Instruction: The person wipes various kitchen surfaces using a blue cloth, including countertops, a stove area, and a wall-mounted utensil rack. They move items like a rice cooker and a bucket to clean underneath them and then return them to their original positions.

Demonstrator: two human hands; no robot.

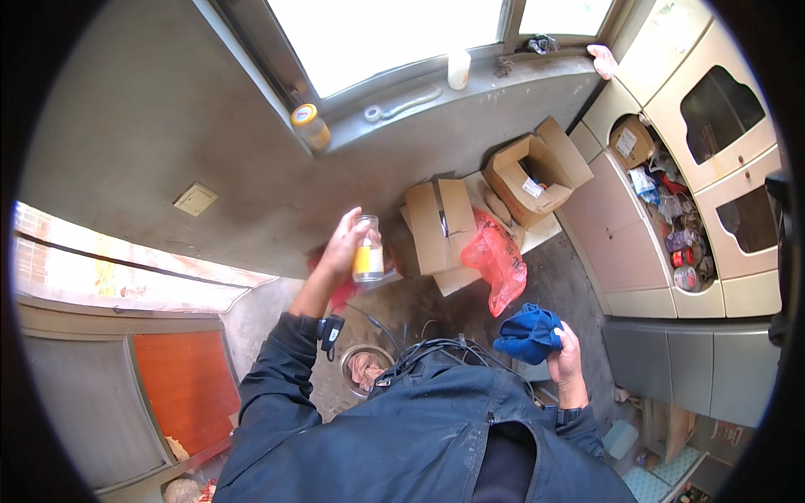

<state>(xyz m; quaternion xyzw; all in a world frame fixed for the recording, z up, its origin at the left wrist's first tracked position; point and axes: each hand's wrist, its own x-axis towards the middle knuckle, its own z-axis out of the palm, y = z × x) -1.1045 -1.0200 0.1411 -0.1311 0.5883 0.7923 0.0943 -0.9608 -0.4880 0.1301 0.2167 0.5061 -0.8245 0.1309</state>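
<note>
My left hand (340, 244) is closed round a glass jar (368, 261) with a yellow and white label, held up in front of me near the wall. No lid shows on the jar. On the right, my right hand (566, 356) grips a crumpled blue cloth (528, 334), which bunches out past the fingers to the left. Between the two hands and farther off, a red plastic bag (496, 261) hangs beside the cardboard boxes, touching neither hand.
On the windowsill stand a jar with an orange-rimmed lid (310, 127), a roll of tape (372, 112) and a white cup (459, 70). Two open cardboard boxes (438, 225) sit below. A cabinet (616, 235) with cluttered shelves lines the right. A bin (366, 370) is near my body.
</note>
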